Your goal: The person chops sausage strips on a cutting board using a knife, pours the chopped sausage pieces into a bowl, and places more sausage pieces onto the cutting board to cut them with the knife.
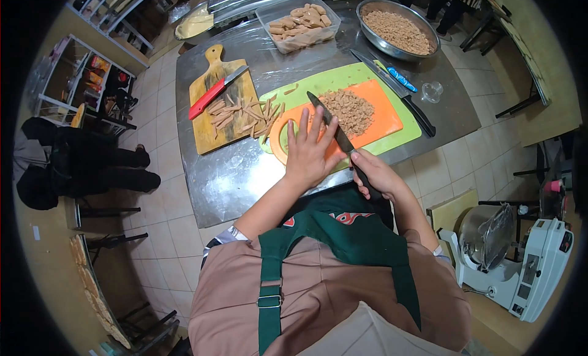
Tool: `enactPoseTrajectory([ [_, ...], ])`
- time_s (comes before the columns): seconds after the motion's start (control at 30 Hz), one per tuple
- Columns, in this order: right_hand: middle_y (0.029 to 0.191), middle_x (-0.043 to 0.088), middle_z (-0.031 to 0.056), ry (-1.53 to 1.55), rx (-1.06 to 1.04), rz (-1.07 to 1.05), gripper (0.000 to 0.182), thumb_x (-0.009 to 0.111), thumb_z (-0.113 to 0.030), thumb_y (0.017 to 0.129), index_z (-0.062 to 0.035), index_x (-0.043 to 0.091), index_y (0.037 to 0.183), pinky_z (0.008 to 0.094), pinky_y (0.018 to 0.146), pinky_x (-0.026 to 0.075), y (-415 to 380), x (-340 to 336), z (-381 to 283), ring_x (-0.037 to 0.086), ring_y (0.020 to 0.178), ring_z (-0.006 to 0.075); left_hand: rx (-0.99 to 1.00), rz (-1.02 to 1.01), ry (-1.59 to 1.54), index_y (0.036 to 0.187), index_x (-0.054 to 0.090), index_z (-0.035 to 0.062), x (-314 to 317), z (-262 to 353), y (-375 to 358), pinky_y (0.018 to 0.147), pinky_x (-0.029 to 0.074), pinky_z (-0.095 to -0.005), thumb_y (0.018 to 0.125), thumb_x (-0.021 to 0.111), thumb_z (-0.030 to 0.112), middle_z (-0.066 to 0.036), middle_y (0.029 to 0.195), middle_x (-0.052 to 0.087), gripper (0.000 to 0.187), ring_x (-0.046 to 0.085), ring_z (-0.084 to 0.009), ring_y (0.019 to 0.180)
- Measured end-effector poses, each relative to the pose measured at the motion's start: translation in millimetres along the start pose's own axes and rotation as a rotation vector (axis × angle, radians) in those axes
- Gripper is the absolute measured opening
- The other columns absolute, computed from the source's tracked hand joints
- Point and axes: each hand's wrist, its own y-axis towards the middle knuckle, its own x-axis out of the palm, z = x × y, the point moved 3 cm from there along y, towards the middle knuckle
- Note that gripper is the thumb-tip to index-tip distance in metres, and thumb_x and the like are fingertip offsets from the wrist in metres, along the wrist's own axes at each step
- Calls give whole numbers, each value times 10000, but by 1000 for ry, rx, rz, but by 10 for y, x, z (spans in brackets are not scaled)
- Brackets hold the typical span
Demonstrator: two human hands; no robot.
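My right hand [375, 174] is wrapped round the black handle of a large dark-bladed knife [331, 123]. The blade lies across the orange cutting board [386, 114], at the left side of a pile of chopped, pinkish-brown pieces [349, 111]. My left hand [311, 148] is spread flat, its fingers apart, with the fingertips beside the blade over the orange board. Under that board is a larger green board [331, 79]. Left of them, cut strips [236, 114] lie on a wooden board [198, 89] with a red-handled knife [208, 100].
A clear tub [300, 45] of sausage-like pieces and a metal bowl [397, 28] of chopped bits stand at the back. Another black-handled knife [419, 115], a blue-handled tool [401, 79] and a small clear object [432, 91] lie right. A person [92, 163] is at far left.
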Motion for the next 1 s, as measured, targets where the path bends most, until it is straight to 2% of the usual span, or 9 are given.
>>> enactPoseTrajectory([
  [0.03, 550, 437, 21, 56, 8, -33, 312, 361, -372, 973, -69, 430, 941, 236, 337, 370, -1, 12, -3, 418, 378, 98, -11, -68, 46, 1410, 316, 183, 86, -16, -35, 1045, 6, -616, 774, 457, 670, -142, 1494, 158, 814, 83, -362, 1382],
  [0.27, 556, 442, 18, 97, 50, -47, 326, 353, -381, 973, -70, 436, 930, 228, 340, 367, -157, -79, -57, 419, 384, 97, -224, -104, 149, 1422, 264, 108, 90, -323, 84, 1023, -17, -651, 787, 395, 697, -142, 1496, 144, 876, 52, -360, 1385],
  [0.4, 587, 470, 56, -136, -89, 112, 335, 395, -381, 956, -54, 451, 1002, 290, 416, 413, -141, -394, -33, 475, 446, 161, -207, -22, 184, 1341, 407, 96, 14, -384, 130, 1023, 128, -621, 845, 513, 449, -151, 1461, 233, 618, 160, -365, 1359],
  [0.47, 643, 546, 142, -606, -273, 555, 341, 438, -348, 937, -27, 462, 1052, 378, 563, 468, -157, -622, -105, 570, 581, 301, -190, 14, 205, 1306, 465, 95, -38, -438, 121, 1025, 181, -602, 856, 553, 361, -156, 1443, 279, 530, 208, -364, 1347],
  [0.5, 821, 590, 216, -679, -185, 634, 338, 478, -300, 910, -14, 471, 1090, 434, 717, 458, -250, -616, -280, 587, 812, 384, -171, 70, 38, 1217, 533, 84, -122, -459, 109, 997, 235, -567, 825, 586, 257, -141, 1370, 369, 432, 306, -356, 1276],
  [0.57, 890, 581, 217, -825, -308, 765, 323, 492, -281, 898, -20, 476, 1087, 439, 731, 459, -171, -853, -159, 583, 852, 375, -130, 244, -123, 1017, 646, 62, -266, -432, 99, 837, 399, -422, 759, 631, 69, -92, 1045, 597, 258, 549, -303, 962],
  [0.7, 1020, 542, 183, -1058, -317, 986, 305, 562, -225, 846, -42, 499, 1083, 452, 766, 460, -97, -1083, -142, 557, 928, 358, -189, 181, -247, 968, 655, 34, -386, -509, 5, 680, 461, -348, 783, 632, 87, -118, 796, 628, 194, 596, -276, 751],
  [0.87, 964, 529, 152, -1149, -305, 1082, 308, 607, -203, 811, -58, 517, 1067, 448, 750, 465, 45, -1218, -124, 553, 910, 348, -180, 299, -211, 955, 659, 23, -484, -623, -142, 661, 469, -342, 801, 626, 98, -129, 831, 634, 174, 599, -262, 733],
  [1.0, 928, 518, 137, -1190, -343, 1118, 293, 623, -198, 795, -63, 527, 1037, 447, 717, 463, 104, -1212, -204, 553, 884, 331, -454, 204, -279, 891, 663, 14, -603, -729, -275, 613, 475, -332, 806, 616, 104, -130, 814, 633, 133, 596, -239, 647],
])
